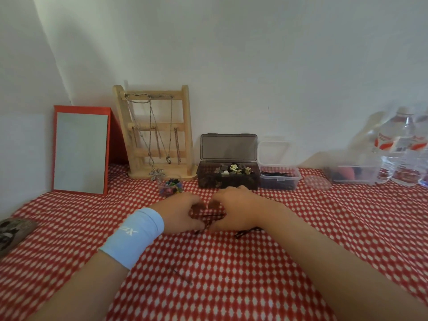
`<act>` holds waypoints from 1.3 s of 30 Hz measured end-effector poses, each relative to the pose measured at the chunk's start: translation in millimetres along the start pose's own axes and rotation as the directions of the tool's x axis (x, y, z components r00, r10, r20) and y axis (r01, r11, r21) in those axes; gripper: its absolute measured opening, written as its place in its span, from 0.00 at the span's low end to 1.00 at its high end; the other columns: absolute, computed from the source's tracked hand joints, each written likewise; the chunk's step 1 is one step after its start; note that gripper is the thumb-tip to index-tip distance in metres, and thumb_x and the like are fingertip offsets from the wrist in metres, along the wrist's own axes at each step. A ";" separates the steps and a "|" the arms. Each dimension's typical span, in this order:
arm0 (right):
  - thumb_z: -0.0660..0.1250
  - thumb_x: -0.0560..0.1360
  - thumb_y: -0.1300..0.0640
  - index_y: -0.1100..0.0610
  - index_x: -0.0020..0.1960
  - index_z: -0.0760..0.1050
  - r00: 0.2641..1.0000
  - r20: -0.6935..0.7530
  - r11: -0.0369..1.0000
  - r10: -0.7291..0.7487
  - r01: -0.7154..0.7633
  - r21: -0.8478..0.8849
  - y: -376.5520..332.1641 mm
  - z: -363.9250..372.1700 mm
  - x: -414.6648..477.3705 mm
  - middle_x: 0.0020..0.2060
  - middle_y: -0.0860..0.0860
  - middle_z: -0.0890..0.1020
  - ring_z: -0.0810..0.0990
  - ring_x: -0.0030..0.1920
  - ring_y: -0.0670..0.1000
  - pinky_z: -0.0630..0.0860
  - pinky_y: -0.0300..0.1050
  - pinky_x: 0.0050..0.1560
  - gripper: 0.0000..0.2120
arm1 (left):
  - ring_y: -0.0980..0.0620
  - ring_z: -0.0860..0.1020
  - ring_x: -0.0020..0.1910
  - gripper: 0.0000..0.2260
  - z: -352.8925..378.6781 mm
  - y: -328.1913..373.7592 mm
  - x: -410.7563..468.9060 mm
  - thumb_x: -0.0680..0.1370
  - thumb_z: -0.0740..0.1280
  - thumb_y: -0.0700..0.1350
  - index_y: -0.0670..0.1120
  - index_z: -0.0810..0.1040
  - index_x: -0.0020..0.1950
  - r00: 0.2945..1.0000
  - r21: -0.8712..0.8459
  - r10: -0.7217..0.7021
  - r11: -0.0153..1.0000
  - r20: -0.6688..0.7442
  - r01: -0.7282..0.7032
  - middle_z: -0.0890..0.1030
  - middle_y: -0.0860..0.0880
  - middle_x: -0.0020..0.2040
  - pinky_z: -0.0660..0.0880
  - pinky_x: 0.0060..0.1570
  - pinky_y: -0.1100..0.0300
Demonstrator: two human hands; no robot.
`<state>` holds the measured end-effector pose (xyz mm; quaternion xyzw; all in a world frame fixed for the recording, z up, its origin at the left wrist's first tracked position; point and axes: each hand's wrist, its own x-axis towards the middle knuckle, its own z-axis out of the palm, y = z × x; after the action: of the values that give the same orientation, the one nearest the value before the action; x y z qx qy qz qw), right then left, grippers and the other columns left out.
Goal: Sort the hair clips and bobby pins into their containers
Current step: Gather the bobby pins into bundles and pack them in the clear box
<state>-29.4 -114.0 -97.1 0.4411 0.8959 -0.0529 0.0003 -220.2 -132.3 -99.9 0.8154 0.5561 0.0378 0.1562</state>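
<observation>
Bobby pins [212, 216] lie heaped just in front of the dark box [228, 179], the left hand [183, 213] and right hand [234, 210] curled round them from either side. A stray pin [183, 276] lies farther out, a clear tub [280, 179] just right of the box.

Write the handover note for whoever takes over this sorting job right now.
Left grip and right grip: fingers curled, meeting over a bunch of bobby pins on the cloth; whether either actually pinches them cannot be told.
Done: dark box, lid up, holds hair clips; clear box beside it holds sorted pins.
Left: the bunch between the grips, loose pins by the right wrist, a single pin nearer the person.
</observation>
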 end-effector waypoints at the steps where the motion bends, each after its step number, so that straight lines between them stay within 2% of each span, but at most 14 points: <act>1: 0.69 0.74 0.36 0.49 0.65 0.75 1.000 0.020 1.000 -0.004 0.004 0.011 -5.0 3.5 3.2 0.59 0.47 0.79 0.75 0.59 0.51 0.68 0.52 0.65 0.25 | 0.56 0.76 0.51 0.17 -4.3 -3.8 -8.8 0.74 0.72 0.55 0.54 0.76 0.61 0.999 0.003 -0.020 1.000 0.050 0.020 0.77 0.57 0.54 0.74 0.53 0.62; 4: 0.71 0.75 0.43 0.49 0.62 0.79 0.998 0.056 0.999 -0.005 0.003 0.050 -14.7 5.9 8.6 0.56 0.47 0.81 0.78 0.53 0.50 0.78 0.48 0.58 0.18 | 0.58 0.78 0.47 0.14 -10.6 -9.8 -29.5 0.72 0.75 0.56 0.56 0.80 0.55 0.982 -0.056 -0.021 0.998 0.189 0.032 0.80 0.58 0.48 0.76 0.49 0.64; 7: 0.71 0.77 0.50 0.50 0.57 0.83 0.999 0.052 0.998 0.003 -0.007 0.062 -18.4 4.6 11.0 0.52 0.47 0.83 0.80 0.51 0.48 0.80 0.49 0.57 0.10 | 0.59 0.79 0.47 0.12 -8.5 -9.7 -40.4 0.71 0.76 0.54 0.55 0.82 0.53 0.981 -0.084 0.018 0.996 0.193 -0.002 0.82 0.57 0.48 0.75 0.47 0.67; 13: 0.71 0.77 0.51 0.50 0.58 0.82 0.998 0.056 0.995 -0.023 0.018 0.100 -29.0 6.8 6.0 0.53 0.46 0.83 0.80 0.50 0.48 0.80 0.47 0.55 0.11 | 0.58 0.79 0.49 0.15 -6.8 1.0 -58.2 0.67 0.79 0.55 0.56 0.85 0.52 0.931 -0.120 0.081 0.992 0.356 -0.041 0.83 0.58 0.48 0.77 0.53 0.63; 19: 0.69 0.78 0.52 0.49 0.56 0.83 0.996 0.076 0.999 0.049 -0.049 0.000 -19.7 -4.1 -8.5 0.52 0.46 0.83 0.79 0.52 0.48 0.77 0.46 0.59 0.08 | 0.58 0.81 0.46 0.07 -2.3 8.5 -56.2 0.73 0.76 0.49 0.50 0.87 0.49 0.923 -0.049 0.107 0.994 0.369 -0.096 0.85 0.56 0.47 0.78 0.54 0.62; 21: 0.68 0.78 0.52 0.49 0.56 0.83 0.994 0.073 0.996 0.082 -0.078 -0.051 -10.0 -7.8 -15.6 0.53 0.47 0.82 0.79 0.54 0.49 0.74 0.47 0.61 0.08 | 0.57 0.81 0.48 0.06 -3.1 12.1 -49.0 0.74 0.74 0.48 0.50 0.86 0.49 0.941 -0.048 0.112 0.994 0.320 -0.102 0.85 0.56 0.47 0.77 0.56 0.61; 25: 0.68 0.78 0.54 0.51 0.58 0.82 0.984 0.059 0.983 0.167 -0.162 -0.083 17.6 -13.4 -25.4 0.55 0.49 0.82 0.80 0.54 0.51 0.75 0.47 0.64 0.09 | 0.59 0.79 0.47 0.04 -2.3 29.7 -15.9 0.75 0.73 0.48 0.52 0.85 0.50 0.984 -0.039 0.150 0.988 0.094 -0.147 0.83 0.58 0.47 0.75 0.51 0.65; 27: 0.70 0.77 0.55 0.50 0.56 0.83 0.985 0.046 0.986 0.165 -0.166 0.006 35.9 -16.3 -30.2 0.53 0.45 0.83 0.81 0.51 0.47 0.77 0.44 0.61 0.08 | 0.60 0.78 0.48 0.04 -0.6 42.6 4.0 0.76 0.72 0.48 0.53 0.85 0.50 0.984 -0.049 0.176 0.983 0.013 -0.176 0.82 0.58 0.47 0.75 0.52 0.64; 30: 0.73 0.76 0.56 0.48 0.53 0.85 0.987 -0.093 0.966 0.129 -0.103 0.236 59.4 -25.8 -45.7 0.44 0.37 0.82 0.80 0.45 0.36 0.75 0.28 0.50 0.07 | 0.56 0.76 0.53 0.05 5.4 58.1 30.6 0.76 0.72 0.50 0.54 0.84 0.51 0.977 -0.013 0.195 0.980 -0.084 -0.196 0.77 0.57 0.51 0.73 0.56 0.60; 32: 0.71 0.77 0.58 0.47 0.52 0.85 0.961 -0.207 0.931 0.185 -0.104 0.351 73.7 -33.6 -59.4 0.44 0.36 0.82 0.79 0.46 0.33 0.73 0.25 0.46 0.08 | 0.53 0.71 0.61 0.13 11.2 66.9 42.5 0.74 0.73 0.56 0.56 0.81 0.57 0.971 0.031 0.217 0.976 -0.095 -0.215 0.72 0.55 0.57 0.70 0.63 0.55; 34: 0.69 0.78 0.56 0.46 0.53 0.84 0.945 -0.215 0.918 0.247 -0.157 0.364 88.9 -39.8 -71.6 0.44 0.35 0.81 0.78 0.45 0.32 0.73 0.25 0.44 0.08 | 0.52 0.64 0.69 0.32 19.4 73.0 49.7 0.69 0.74 0.62 0.55 0.69 0.71 0.981 0.046 0.193 0.980 0.003 -0.193 0.66 0.54 0.68 0.66 0.70 0.52; 35: 0.69 0.78 0.53 0.46 0.55 0.83 0.946 -0.173 0.925 0.274 -0.210 0.318 95.0 -41.7 -75.2 0.46 0.36 0.81 0.78 0.46 0.33 0.74 0.27 0.48 0.07 | 0.51 0.61 0.72 0.42 23.5 74.4 51.9 0.67 0.75 0.64 0.54 0.61 0.76 0.984 0.053 0.170 0.984 0.052 -0.173 0.63 0.53 0.72 0.64 0.72 0.51; 37: 0.70 0.75 0.41 0.47 0.63 0.79 0.936 -0.015 0.925 0.351 -0.344 0.161 106.3 -40.7 -78.8 0.56 0.42 0.82 0.80 0.54 0.41 0.76 0.42 0.61 0.20 | 0.49 0.56 0.76 0.50 30.0 75.9 58.4 0.67 0.75 0.65 0.53 0.51 0.80 0.985 0.062 0.151 0.986 0.081 -0.156 0.57 0.52 0.77 0.59 0.75 0.50; 39: 0.70 0.66 0.28 0.49 0.70 0.74 0.891 0.153 0.898 0.427 -0.438 0.046 110.9 -37.2 -78.4 0.63 0.45 0.80 0.78 0.61 0.48 0.73 0.50 0.67 0.39 | 0.48 0.52 0.78 0.50 32.4 75.2 67.1 0.69 0.74 0.63 0.52 0.47 0.81 0.988 0.032 0.146 0.989 0.054 -0.148 0.54 0.52 0.80 0.57 0.77 0.49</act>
<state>107.9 -105.3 -66.9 0.6243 0.7702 -0.1174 0.0569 -119.8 -102.6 -115.8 0.8575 0.4910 0.0180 0.1525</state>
